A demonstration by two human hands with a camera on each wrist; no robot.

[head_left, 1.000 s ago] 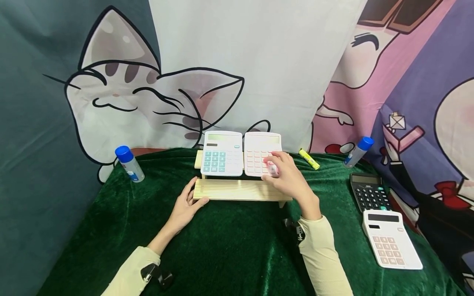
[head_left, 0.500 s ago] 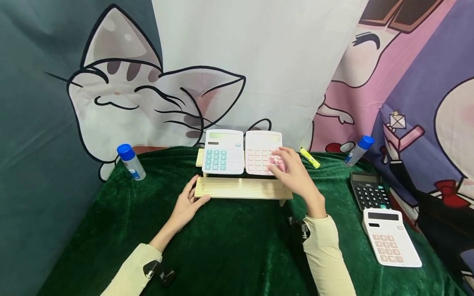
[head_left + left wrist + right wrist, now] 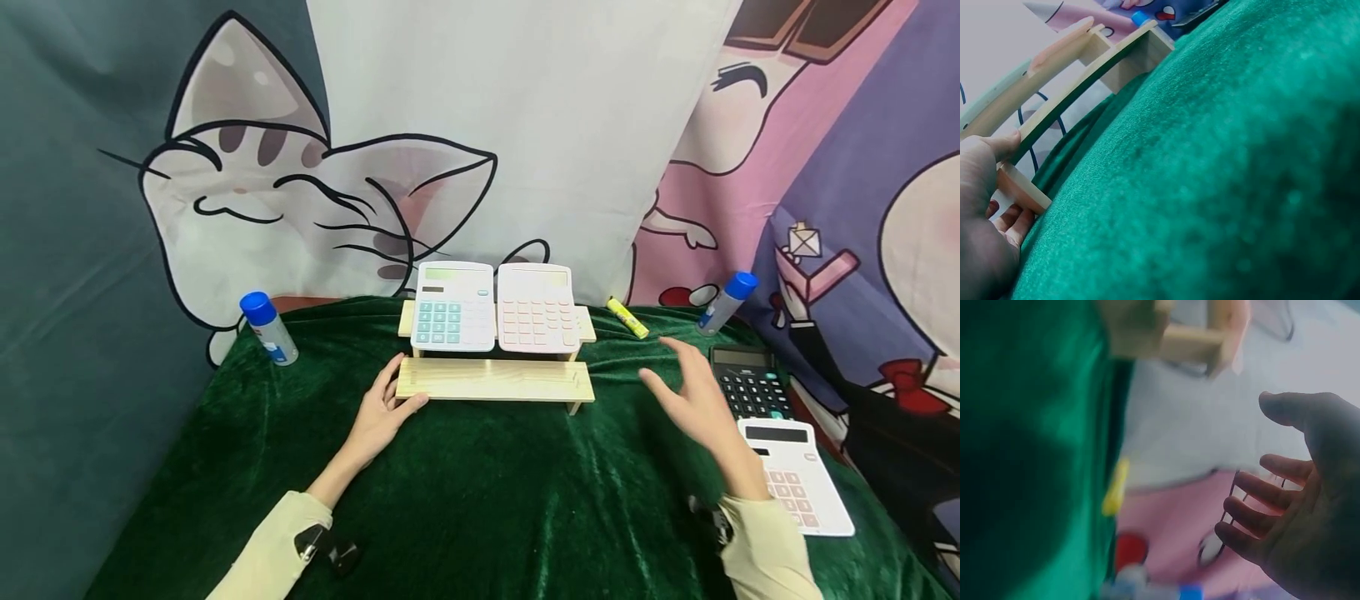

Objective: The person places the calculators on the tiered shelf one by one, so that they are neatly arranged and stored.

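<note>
Left hand [image 3: 377,417] holds the rack [image 3: 495,380] at its left end. The left wrist view shows the thumb [image 3: 1007,142] on the front tier's edge and the fingers [image 3: 1017,228] curled round the end leg [image 3: 1022,189]. The grip appears meant to steady the rack, since the cloth [image 3: 480,508] beneath is soft and rucked.

Right hand [image 3: 701,398] holds nothing. It is well spread, thumb apart from relaxed fingers, and hangs right of the rack, near the black calculator [image 3: 750,392]. The right wrist view confirms nothing in the palm.

The blue-key calculator [image 3: 453,307] and pink-key calculator [image 3: 535,308] lie side by side on the rear tier [image 3: 587,325], screens uppermost, keys toward the person. Whether they touch cannot be told. Both overhang the narrow board above and below; their balance probably depends on being centred across it.

At right, the white calculator [image 3: 813,479] overlaps the black one's near end, seemingly to save room at the cloth's edge. The left bottle [image 3: 272,332] and right bottle [image 3: 723,307] stand towards the rear corners, perhaps to weigh the cloth down. The yellow stick [image 3: 627,318] lies right of the rack, apart from it.
</note>
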